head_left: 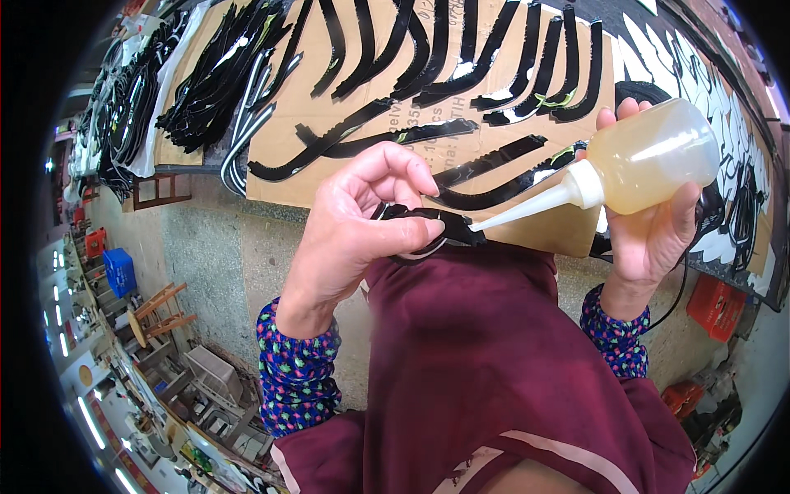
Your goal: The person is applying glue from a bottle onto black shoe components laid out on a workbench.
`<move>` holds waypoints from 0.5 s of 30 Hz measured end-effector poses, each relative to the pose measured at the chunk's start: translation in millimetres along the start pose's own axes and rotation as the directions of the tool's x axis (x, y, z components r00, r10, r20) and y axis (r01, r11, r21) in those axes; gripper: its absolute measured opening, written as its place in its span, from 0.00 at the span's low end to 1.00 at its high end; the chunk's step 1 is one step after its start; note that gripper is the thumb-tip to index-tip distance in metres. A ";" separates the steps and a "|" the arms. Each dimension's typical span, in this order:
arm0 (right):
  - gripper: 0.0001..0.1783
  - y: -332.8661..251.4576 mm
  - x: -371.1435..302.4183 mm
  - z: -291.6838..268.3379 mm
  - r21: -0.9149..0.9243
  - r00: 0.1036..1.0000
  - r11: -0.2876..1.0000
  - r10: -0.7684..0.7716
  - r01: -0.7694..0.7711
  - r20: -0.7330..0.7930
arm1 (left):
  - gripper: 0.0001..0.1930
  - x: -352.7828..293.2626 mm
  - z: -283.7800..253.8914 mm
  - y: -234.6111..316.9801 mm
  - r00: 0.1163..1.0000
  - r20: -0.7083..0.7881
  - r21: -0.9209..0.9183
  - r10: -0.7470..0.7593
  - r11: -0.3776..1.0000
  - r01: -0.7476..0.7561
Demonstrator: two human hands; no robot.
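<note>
Between the thumb and fingers of my left hand (354, 210) is a black strip (461, 233), pinched close to its end, just over the near edge of the table. My right hand (646, 235) grips a clear squeeze bottle (658, 156) of yellowish liquid, tipped on its side. Its long white nozzle (531, 203) points left, and the tip meets or nearly meets the end of the strip. Beyond my hands, several curved black strips (329, 148) with notched edges lie spread on a cardboard sheet (280, 177). Some carry shiny or white patches.
A heap of black strips (218, 90) lies at the table's left, beside bundled striped pieces (136, 107). White pointed pieces (699, 82) cover the right side. On the floor stand a blue crate (119, 272), a wooden stool (156, 314) and a red crate (714, 306).
</note>
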State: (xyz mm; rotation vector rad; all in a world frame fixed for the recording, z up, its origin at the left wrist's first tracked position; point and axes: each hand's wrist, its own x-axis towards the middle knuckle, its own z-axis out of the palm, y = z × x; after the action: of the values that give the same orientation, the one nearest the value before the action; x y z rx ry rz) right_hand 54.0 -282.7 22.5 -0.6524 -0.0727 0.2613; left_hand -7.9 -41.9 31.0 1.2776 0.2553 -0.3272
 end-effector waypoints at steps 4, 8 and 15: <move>0.44 1.3 0.4 0.0 0.003 1.000 1.000 0.007 -0.007 -0.003 | 0.14 -0.7 0.4 -0.4 1.000 0.003 0.011 -0.004 1.000 0.004; 0.44 1.5 0.4 0.0 0.009 1.000 1.000 0.003 -0.003 -0.006 | 0.13 -1.0 2.1 0.4 1.000 0.007 0.003 0.007 1.000 -0.007; 0.44 2.6 0.2 0.8 -0.022 1.000 1.000 0.008 -0.008 -0.025 | 0.13 -0.9 3.7 2.0 1.000 0.000 0.008 -0.014 1.000 0.014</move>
State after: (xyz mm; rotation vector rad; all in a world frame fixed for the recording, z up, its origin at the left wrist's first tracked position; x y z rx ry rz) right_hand 53.4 -280.2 21.5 -0.6778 -0.0493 0.2602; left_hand -8.0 -44.9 34.1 1.2845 0.2630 -0.3410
